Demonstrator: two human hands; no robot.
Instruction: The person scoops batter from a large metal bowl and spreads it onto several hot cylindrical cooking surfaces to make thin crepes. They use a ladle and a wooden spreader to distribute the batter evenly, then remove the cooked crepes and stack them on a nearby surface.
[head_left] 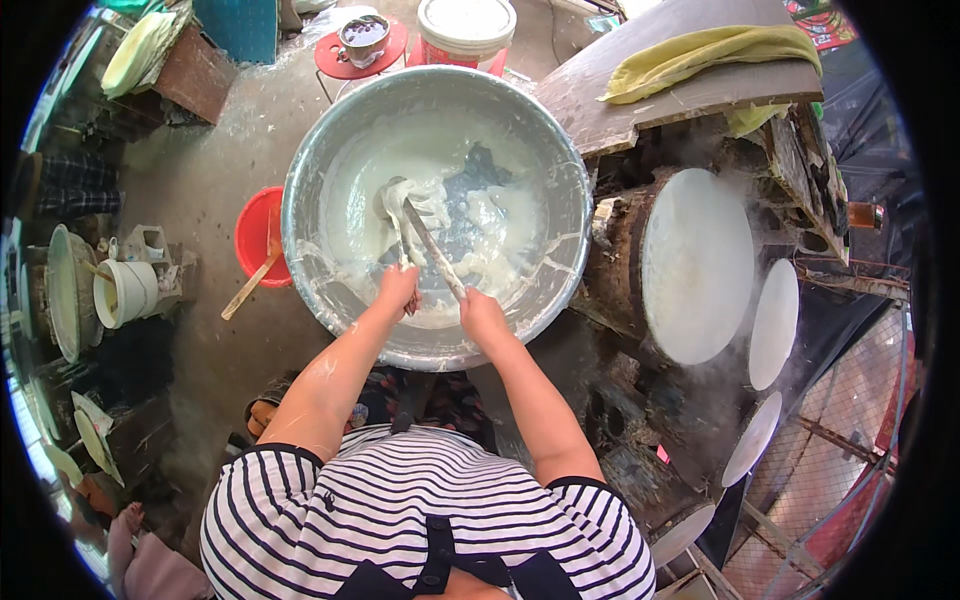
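Note:
A wide metal basin (545, 150) fills the centre, with pale, thick liquid (495, 260) spread inside and patches of bare metal showing through. My left hand (398, 295) is closed on a batter-coated handle (403, 240) over the basin's lower left. My right hand (482, 318) grips a long, smeared stick (433, 248) that slants up and left. Their upper ends meet in a whitish lump (410, 200); I cannot make out the tools' heads under the coating.
A red bucket (250, 232) with a wooden paddle stands left, near white buckets (125, 295). Behind are a stool (330, 55) with a pot and a lidded tub (467, 25). Right are round pale covers (700, 265) amid steam and a board (590, 110) with yellow cloth.

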